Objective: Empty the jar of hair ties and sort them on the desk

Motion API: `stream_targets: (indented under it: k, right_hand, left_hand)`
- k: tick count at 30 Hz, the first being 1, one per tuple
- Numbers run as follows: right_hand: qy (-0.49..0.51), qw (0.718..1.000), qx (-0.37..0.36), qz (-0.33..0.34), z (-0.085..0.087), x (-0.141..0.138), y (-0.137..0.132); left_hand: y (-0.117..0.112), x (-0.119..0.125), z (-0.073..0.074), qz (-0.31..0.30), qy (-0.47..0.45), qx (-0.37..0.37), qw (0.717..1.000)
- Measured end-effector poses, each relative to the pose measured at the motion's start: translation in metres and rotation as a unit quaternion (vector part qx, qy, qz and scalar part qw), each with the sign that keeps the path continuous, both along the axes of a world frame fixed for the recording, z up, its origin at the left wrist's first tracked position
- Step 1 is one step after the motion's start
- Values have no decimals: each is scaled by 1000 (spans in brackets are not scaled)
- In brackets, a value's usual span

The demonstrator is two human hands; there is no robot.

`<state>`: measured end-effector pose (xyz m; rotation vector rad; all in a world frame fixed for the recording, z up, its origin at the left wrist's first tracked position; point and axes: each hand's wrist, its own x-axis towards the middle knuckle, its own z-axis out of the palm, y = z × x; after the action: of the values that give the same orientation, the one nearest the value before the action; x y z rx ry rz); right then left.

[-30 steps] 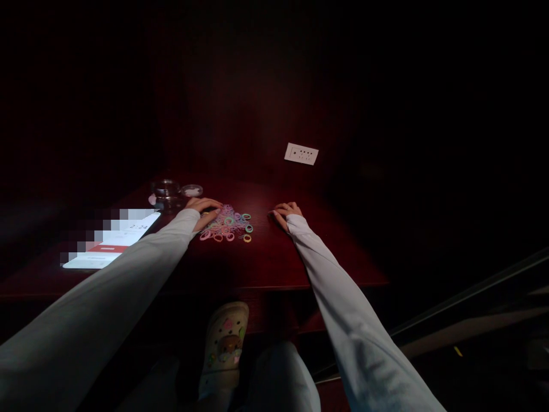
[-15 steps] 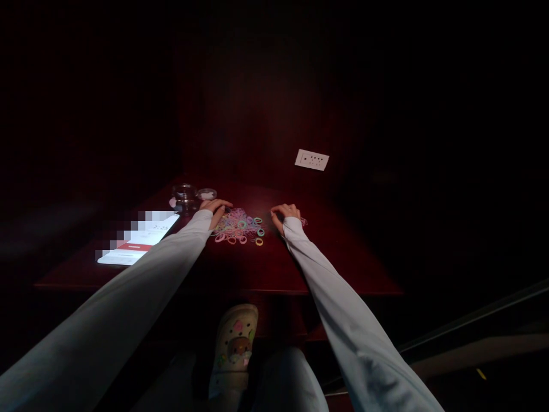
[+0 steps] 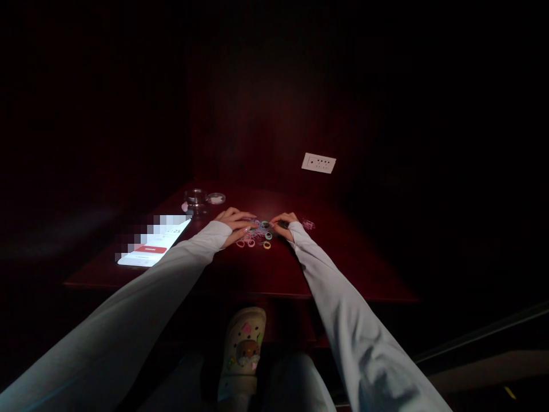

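A small heap of colourful elastic hair bands (image 3: 258, 235) lies on the dark red table, with thin tangled ones and a few thicker rings in pink, green and yellow. Over its left part my left hand (image 3: 234, 222) rests with fingers stretched out, covering much of it. At the right edge of the heap my right hand (image 3: 286, 223) has its thumb and fingertips brought together; whatever is between them is too small to make out. Just right of that hand sits a separate little cluster of pinkish-purple bands (image 3: 309, 224).
A clear jar (image 3: 196, 198) and a round lid (image 3: 217, 198) stand at the back left. A lit phone (image 3: 151, 249) lies on the table's left side. The wall behind carries a white socket plate (image 3: 319, 163). Below the front edge shows a decorated clog (image 3: 244, 343).
My left hand has moved right, onto the heap. My right hand has come in to the heap's right edge with its fingertips closed. The view has shifted slightly.
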<state>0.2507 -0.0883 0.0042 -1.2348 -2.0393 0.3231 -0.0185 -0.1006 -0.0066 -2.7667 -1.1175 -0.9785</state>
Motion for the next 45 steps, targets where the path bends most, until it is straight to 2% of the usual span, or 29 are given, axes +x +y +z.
stream_targets:
  k: [4,9,18,28,37,45]
  right_hand:
    - [-15,1000,-2,10,1,0,-1]
    - [-35,999,-8,-4,-3,4,1]
    - [1,1000,-16,-14,-21,-3,13]
    - [5,999,-26,18,-6,-8,0]
    - [29,999,-30,0,-11,-11,5]
    - [22,998,-51,15,-11,-14,4]
  left_hand:
    - [-3,1,2,-29,42,4,999]
    - [-2,1,2,-18,59,4,998]
    - [3,0,-3,6,49,15,999]
    - [4,1,-4,21,49,6,999]
    - [5,-1,-6,16,62,26,998]
    - [6,-2,-6,16,61,21,998]
